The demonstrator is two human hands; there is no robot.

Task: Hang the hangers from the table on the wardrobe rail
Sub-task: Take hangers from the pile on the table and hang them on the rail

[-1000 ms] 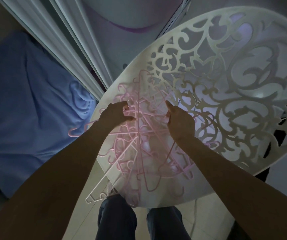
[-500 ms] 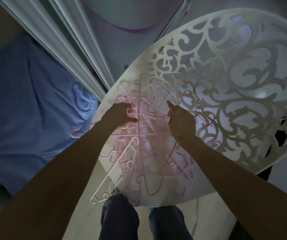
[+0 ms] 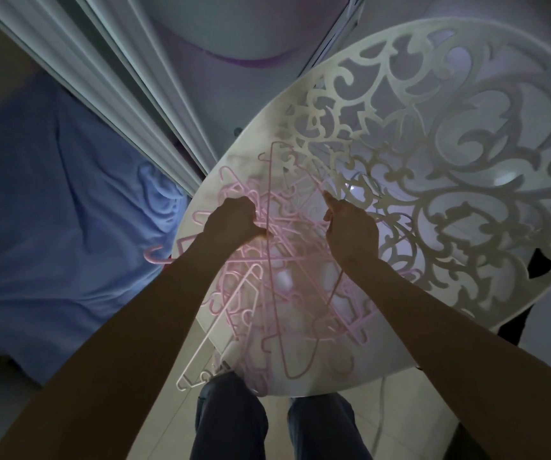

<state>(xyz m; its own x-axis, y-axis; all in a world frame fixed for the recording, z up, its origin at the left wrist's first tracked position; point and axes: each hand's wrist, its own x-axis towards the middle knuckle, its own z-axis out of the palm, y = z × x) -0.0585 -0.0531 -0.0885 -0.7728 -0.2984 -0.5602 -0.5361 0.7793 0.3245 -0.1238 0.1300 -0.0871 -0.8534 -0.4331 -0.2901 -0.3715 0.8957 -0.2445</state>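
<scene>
**Hands in the hanger pile: separating step**

Left hand [image 3: 234, 220] curled on pink strands; right hand [image 3: 350, 227] pinches one pink hanger [image 3: 269, 260]. Tangled hangers [image 3: 287, 293] lie at counter [image 3: 400, 346] near-left edge, several overhanging. Nothing hung yet. Next: free one hanger, lift clear.

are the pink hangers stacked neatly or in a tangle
In a tangle: the pink hangers cross at all angles on the table, some poking past its near edge, with both hands in the heap.
</scene>
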